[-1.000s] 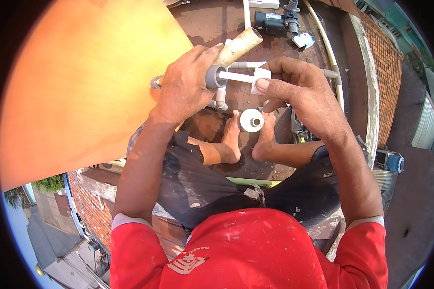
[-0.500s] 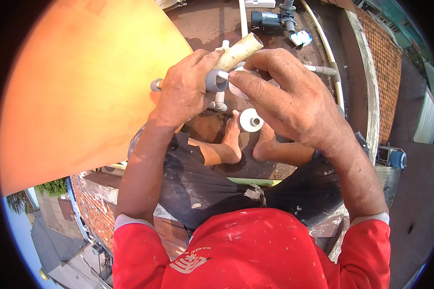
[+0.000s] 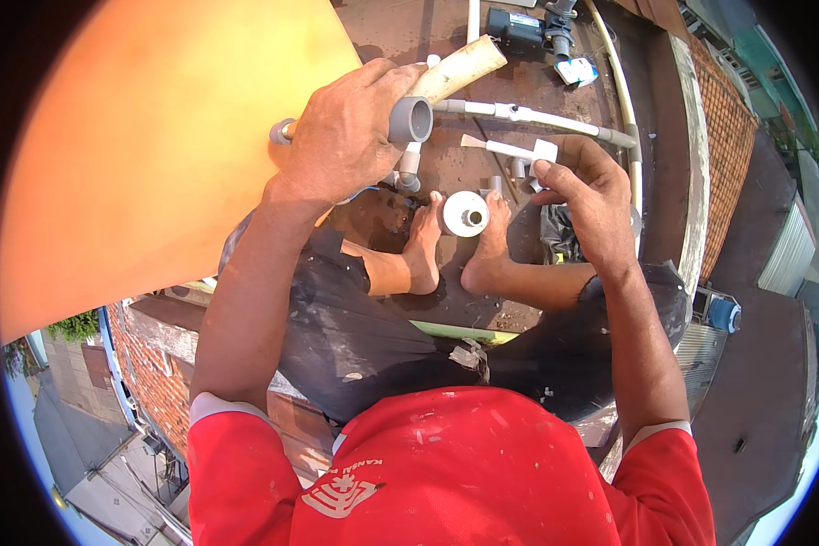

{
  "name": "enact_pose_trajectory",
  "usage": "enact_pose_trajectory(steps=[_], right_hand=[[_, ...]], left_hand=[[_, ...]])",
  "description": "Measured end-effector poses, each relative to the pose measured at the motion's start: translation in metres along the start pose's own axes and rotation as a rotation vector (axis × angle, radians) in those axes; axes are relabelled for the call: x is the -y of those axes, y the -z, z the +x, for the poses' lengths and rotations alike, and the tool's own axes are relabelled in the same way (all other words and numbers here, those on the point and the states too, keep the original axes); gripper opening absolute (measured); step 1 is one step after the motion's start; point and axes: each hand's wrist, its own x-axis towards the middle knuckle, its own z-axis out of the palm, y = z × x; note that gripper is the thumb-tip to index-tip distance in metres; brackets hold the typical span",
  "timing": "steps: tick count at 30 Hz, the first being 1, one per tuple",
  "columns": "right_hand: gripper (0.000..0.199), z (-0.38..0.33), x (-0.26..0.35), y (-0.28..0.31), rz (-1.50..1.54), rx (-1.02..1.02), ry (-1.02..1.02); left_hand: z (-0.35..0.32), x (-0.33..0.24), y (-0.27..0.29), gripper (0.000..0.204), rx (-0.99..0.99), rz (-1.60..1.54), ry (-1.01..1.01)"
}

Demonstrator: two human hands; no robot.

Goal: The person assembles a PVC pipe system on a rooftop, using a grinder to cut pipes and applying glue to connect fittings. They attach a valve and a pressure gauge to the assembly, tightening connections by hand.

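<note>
My left hand (image 3: 341,136) is closed around a grey pipe fitting (image 3: 411,120) whose round open mouth faces right. A short cream-coloured pipe (image 3: 460,71) slants up and right from the same grip; how the two join is hidden by my fingers. In my right hand (image 3: 591,196), thumb and fingers pinch the white cap of a glue brush (image 3: 510,148). Its flat bristle tip points left, apart from the fitting. Between my bare feet stands a white round-topped can (image 3: 465,214) with its neck uncapped.
A large orange tank (image 3: 173,164) fills the left side. White pipework (image 3: 555,119) runs across the brown floor (image 3: 391,41) ahead, with a dark pump (image 3: 517,32) beyond. A black plastic bag (image 3: 560,235) lies beside my right leg. A low wall (image 3: 692,155) borders the right.
My right hand has drawn back from the fitting, down and to the right, taking the brush with it. The fitting and pipe in my left hand have shifted slightly upward.
</note>
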Motion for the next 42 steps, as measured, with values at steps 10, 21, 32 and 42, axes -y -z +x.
enact_pose_trajectory(steps=[10, 21, 32, 42], right_hand=[[0.040, 0.030, -0.148, -0.042, -0.991, 0.337, 0.097], [0.033, 0.045, -0.228, -0.079, -1.234, 0.461, -0.044], [0.031, 0.040, -0.237, -0.062, -1.213, 0.566, 0.383], [0.030, 0.045, -0.207, -0.048, -0.946, 0.211, -0.267]], left_hand=[[-0.004, 0.002, 0.004, 0.062, -0.031, 0.036, 0.035], [0.021, -0.045, 0.052, 0.083, 0.389, 0.132, 0.380], [0.003, -0.008, 0.012, 0.057, -0.008, 0.068, 0.019], [-0.002, -0.002, 0.008, 0.062, 0.045, 0.006, 0.078]])
